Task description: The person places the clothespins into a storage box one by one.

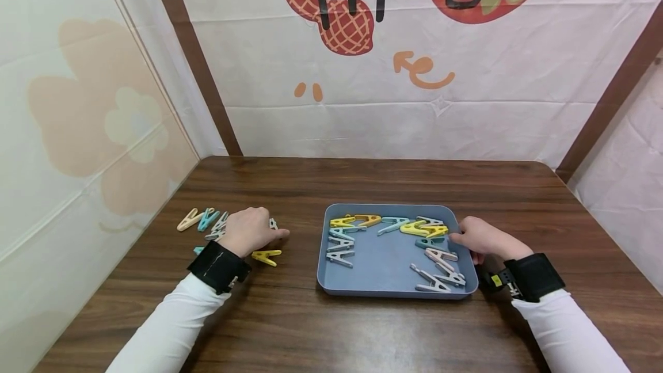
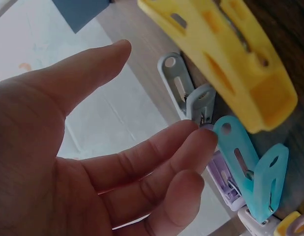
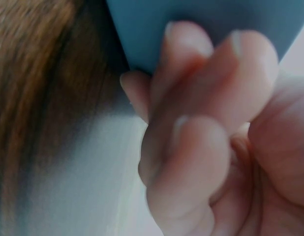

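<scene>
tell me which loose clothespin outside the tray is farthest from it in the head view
The cream clothespin at the far left: a blue clothespin lies just to its right, and every other loose one in sight is nearer the tray.

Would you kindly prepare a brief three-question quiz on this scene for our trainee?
1. Which side of the shallow blue-grey rectangular tray does the person's right grip touch, as seen in the head view? A) left B) right C) near
2. Consider the left grip. True or false: in the left wrist view, its thumb touches its fingertips.
3. Fill in: the loose yellow V-shaped plastic clothespin lies on the brown wood-grain table, to the ____ of the tray.

Key: 1. B; 2. False; 3. left.
</scene>
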`<state>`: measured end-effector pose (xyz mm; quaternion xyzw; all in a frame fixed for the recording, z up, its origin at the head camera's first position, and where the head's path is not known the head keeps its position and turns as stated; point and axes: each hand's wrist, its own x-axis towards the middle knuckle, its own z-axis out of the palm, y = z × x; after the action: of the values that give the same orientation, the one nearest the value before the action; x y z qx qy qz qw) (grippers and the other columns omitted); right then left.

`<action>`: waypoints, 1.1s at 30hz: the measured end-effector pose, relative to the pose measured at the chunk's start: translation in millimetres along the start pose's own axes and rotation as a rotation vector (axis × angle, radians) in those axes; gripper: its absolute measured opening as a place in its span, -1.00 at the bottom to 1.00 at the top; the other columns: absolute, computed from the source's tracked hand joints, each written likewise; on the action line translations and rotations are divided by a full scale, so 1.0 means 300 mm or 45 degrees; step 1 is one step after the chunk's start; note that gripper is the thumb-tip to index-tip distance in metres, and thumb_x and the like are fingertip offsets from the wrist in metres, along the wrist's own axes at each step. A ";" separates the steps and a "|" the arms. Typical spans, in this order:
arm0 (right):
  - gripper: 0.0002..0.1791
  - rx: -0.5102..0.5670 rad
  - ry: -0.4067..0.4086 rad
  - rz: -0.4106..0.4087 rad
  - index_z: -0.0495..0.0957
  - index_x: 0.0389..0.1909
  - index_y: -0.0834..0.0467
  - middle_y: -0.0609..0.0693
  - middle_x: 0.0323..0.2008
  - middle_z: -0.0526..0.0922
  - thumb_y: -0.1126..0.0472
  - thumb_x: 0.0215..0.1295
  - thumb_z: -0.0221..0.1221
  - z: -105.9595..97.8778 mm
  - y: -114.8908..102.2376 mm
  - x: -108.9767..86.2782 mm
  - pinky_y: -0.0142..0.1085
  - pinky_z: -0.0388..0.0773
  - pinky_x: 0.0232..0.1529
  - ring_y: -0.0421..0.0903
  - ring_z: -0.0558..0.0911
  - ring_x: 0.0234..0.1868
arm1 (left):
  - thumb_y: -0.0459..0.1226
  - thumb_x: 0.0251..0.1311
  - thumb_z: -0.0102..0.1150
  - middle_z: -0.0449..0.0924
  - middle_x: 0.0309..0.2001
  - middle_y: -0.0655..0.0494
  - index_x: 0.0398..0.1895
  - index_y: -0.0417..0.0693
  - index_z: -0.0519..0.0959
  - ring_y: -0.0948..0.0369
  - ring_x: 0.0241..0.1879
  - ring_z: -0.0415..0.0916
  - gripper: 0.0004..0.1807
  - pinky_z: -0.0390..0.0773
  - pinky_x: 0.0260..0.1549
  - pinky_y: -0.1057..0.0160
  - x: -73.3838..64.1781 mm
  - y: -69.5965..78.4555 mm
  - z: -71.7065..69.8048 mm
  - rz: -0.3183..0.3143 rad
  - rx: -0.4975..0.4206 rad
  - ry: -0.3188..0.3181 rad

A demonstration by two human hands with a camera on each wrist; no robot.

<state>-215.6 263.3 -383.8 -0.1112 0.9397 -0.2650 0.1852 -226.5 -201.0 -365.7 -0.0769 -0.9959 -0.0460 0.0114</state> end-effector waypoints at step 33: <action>-0.74 -0.009 -0.003 0.031 0.49 -0.50 0.24 -0.04 -0.77 0.46 0.23 0.40 0.07 -0.002 0.000 0.006 -0.34 0.49 -0.66 -0.21 0.47 -0.78 | 0.05 0.06 0.37 0.06 -0.78 0.21 -0.87 0.04 0.24 0.21 -0.76 0.18 -0.39 0.05 -0.73 0.27 0.036 0.023 0.029 -0.034 0.064 0.007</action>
<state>-217.4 263.1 -384.1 -0.1006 0.9418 -0.2591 0.1892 -236.3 -191.9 -373.4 -0.0630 -0.9977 -0.0213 0.0152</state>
